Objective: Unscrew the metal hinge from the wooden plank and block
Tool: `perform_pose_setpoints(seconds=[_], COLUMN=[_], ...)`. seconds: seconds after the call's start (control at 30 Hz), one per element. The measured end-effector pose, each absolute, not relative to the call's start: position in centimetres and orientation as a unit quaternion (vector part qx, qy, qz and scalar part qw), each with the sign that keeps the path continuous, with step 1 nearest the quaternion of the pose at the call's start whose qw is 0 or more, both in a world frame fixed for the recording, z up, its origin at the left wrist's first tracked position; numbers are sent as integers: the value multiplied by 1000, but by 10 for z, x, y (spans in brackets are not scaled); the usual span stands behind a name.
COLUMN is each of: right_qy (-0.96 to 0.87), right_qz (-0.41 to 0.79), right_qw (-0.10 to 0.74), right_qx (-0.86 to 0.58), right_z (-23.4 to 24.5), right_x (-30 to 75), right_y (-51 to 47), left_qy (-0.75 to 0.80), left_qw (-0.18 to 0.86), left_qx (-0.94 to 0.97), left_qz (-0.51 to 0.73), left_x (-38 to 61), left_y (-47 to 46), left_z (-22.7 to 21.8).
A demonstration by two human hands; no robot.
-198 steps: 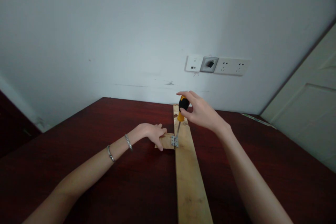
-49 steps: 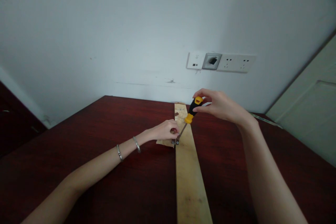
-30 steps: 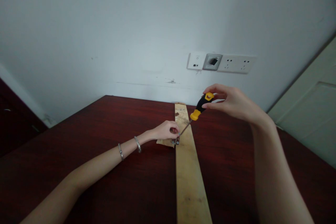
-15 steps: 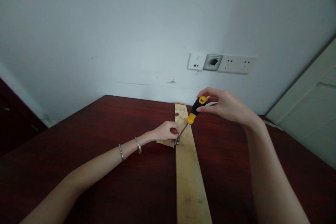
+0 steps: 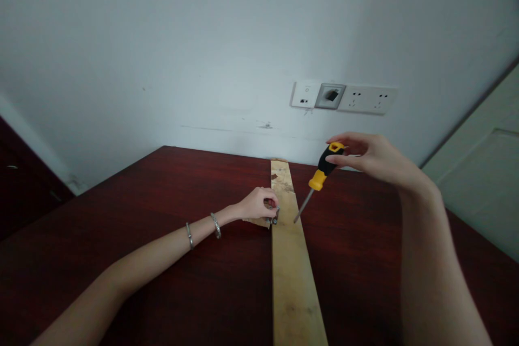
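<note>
Above the long pale wooden plank [image 5: 290, 265] on the dark red wooden table [image 5: 211, 292], holds the yellow-and-black screwdriver [image 5: 323, 166] in the fingers of the right hand [image 5: 375, 158], now drawn clear of the small grey metal hinge [image 5: 274, 221] at the plank's left edge. Keeps the left hand [image 5: 256, 204] there, pinching a tiny metal piece [image 5: 278, 208], perhaps a screw. Apparently pauses the turning.

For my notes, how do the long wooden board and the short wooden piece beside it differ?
The long board stretches from near the wall past the picture's bottom edge; the short piece is far shorter. The long board points toward the wall, while the short piece lies at its left. Most of the long board shows, but the left hand hides much of the short piece. Both are pale wood.
</note>
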State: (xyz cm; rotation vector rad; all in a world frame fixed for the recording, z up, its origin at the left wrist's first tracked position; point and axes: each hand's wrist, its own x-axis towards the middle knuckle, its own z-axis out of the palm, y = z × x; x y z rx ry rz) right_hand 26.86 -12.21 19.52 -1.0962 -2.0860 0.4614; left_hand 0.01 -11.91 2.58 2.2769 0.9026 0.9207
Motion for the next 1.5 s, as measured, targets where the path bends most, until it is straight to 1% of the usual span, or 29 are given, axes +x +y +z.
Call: perform_pose_setpoints(seconds=[0.13,0.27,0.37,0.47,0.6,0.7,0.9,1.07,1.4,1.5], right_qy=[-775,-758,-740,-734,-732,-735,-753,-758,-750,-755], right_qz=[287,359,421,450,458,453,420,403,396,366], right_qw=[348,294,254,235,223,217,230,242,241,263], right_qx=[-443,-459,-458,-452,-452,-456,-450,-451,-471,-476], right_z=[174,134,102,78,58,48,36,32,35,39], right_x=[265,254,245,237,228,223,215,212,218,220], right_y=[-98,-64,-43,-33,-29,-28,-24,-25,-34,-35], left_qy=[320,316,331,342,350,384,417,388,397,405], left_qw=[264,260,285,309,316,323,328,357,391,407], left_qx=[849,859,853,844,842,831,829,835,817,804], left_qz=[327,307,284,274,264,238,177,155,149,154], left_x=[-3,-5,-8,-11,-15,-19,-29,-30,-29,-30], left_y=[-117,-117,-116,-113,-108,-105,-100,-97,-92,-92], left_z=[27,33,37,39,39,41,45,41,33,34])
